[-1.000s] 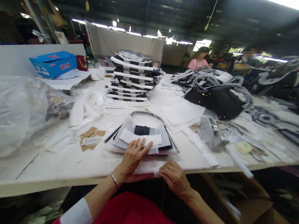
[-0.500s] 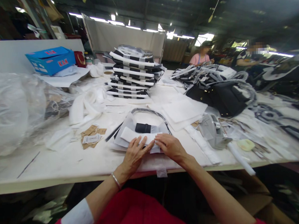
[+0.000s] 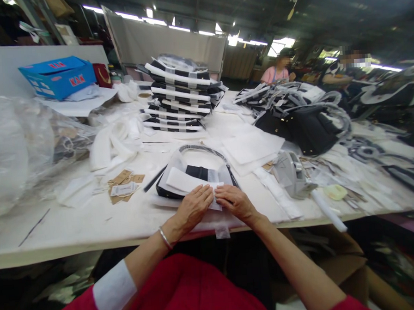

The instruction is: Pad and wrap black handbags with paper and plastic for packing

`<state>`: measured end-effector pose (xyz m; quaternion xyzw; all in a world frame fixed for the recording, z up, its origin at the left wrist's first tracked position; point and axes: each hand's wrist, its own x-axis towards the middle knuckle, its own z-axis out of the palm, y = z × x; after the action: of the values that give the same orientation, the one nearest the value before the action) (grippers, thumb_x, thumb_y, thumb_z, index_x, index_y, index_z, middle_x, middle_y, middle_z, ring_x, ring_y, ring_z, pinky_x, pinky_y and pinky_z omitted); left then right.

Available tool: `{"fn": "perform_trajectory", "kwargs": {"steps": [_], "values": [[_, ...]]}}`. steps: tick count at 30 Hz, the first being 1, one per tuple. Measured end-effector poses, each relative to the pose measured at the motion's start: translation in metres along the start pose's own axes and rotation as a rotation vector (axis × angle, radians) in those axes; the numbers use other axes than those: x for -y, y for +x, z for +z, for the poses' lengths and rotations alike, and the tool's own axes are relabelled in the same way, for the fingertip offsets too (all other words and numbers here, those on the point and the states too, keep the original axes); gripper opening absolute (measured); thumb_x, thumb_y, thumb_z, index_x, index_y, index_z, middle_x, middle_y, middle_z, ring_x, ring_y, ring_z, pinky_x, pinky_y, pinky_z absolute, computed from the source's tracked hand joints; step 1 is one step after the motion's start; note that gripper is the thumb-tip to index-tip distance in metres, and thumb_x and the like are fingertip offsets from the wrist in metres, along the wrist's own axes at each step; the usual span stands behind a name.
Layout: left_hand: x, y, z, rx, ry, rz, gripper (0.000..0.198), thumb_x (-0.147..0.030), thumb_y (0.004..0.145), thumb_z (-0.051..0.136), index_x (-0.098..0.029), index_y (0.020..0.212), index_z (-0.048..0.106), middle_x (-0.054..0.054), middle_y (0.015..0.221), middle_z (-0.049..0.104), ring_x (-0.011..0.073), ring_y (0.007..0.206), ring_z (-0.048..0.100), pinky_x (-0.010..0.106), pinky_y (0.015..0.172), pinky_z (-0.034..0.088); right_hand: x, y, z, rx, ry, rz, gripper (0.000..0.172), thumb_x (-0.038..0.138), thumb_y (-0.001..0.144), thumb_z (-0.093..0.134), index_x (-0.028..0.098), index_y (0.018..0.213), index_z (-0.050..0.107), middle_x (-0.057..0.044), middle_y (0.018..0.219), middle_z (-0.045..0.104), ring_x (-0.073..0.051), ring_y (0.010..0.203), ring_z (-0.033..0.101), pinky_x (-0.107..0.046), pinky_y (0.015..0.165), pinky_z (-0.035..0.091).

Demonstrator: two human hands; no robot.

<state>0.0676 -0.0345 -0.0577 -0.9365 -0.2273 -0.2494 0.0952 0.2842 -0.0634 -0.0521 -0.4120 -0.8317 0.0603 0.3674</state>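
Observation:
A black handbag with a curved handle lies flat on the white table in front of me, partly wrapped in white paper. My left hand rests flat on the paper at the bag's near edge, fingers stretched out. My right hand lies beside it, fingers bent down onto the same paper edge. The fingertips of the two hands almost touch. A strip of white paper hangs over the table edge below them.
A tall stack of wrapped black-and-white bags stands behind. A blue box sits far left, clear plastic bags at left, brown tags nearby, black bags and grey parts at right. Two people sit at the far right.
My right hand rose from the table's front edge to the paper on the bag, beside the left hand. Both hands drew closer together, and the bag's black side now shows at left.

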Motion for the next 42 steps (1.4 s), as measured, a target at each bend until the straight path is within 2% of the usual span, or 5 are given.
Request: {"fn": "perform_trajectory", "kwargs": {"steps": [12,20,28,33,42], "values": [[0.003,-0.009,0.0,-0.069,-0.306,-0.164,0.045,-0.007,0.085,0.043,-0.009,0.13,0.049,0.015,0.125,0.065,0.0213,0.12,0.06,0.043,0.11,0.046,0.015,0.007,-0.012,0.088,-0.144,-0.019,0.024,0.026,0.085,0.071,0.022,0.109,0.069,-0.008,0.108,0.074,-0.024,0.109,0.067,-0.041,0.099,0.052],[-0.004,-0.003,0.004,-0.09,-0.282,-0.263,0.029,-0.025,0.094,0.055,-0.016,0.121,0.057,0.01,0.119,0.069,0.0224,0.112,0.065,0.044,0.105,0.05,0.027,0.017,-0.012,0.179,-0.325,-0.114,0.028,0.019,0.088,0.064,0.018,0.115,0.063,-0.013,0.113,0.072,-0.025,0.107,0.068,-0.037,0.095,0.055],[-0.012,-0.004,0.011,-0.214,-0.17,-0.186,0.023,-0.017,0.093,0.052,-0.015,0.116,0.058,0.011,0.121,0.069,0.0225,0.116,0.064,0.043,0.104,0.05,0.044,-0.047,-0.04,0.182,-0.277,-0.149,0.037,0.018,0.09,0.06,0.022,0.127,0.058,-0.009,0.122,0.068,-0.024,0.122,0.058,-0.048,0.109,0.043],[-0.01,-0.005,0.011,-0.22,-0.163,-0.172,0.027,-0.017,0.093,0.05,-0.015,0.119,0.057,0.012,0.124,0.067,0.023,0.118,0.062,0.044,0.105,0.049,0.051,-0.085,-0.023,0.302,-0.291,-0.066,0.046,0.017,0.087,0.06,0.02,0.133,0.055,-0.012,0.13,0.063,-0.027,0.123,0.055,-0.047,0.101,0.048],[-0.013,-0.005,0.01,-0.225,-0.139,-0.19,0.032,-0.017,0.093,0.051,-0.018,0.124,0.056,0.011,0.127,0.066,0.0225,0.119,0.061,0.044,0.105,0.049,0.046,-0.063,0.002,0.107,-0.191,0.036,0.018,0.015,0.089,0.059,0.022,0.103,0.068,-0.006,0.093,0.07,-0.021,0.087,0.061,-0.039,0.078,0.052]]}}
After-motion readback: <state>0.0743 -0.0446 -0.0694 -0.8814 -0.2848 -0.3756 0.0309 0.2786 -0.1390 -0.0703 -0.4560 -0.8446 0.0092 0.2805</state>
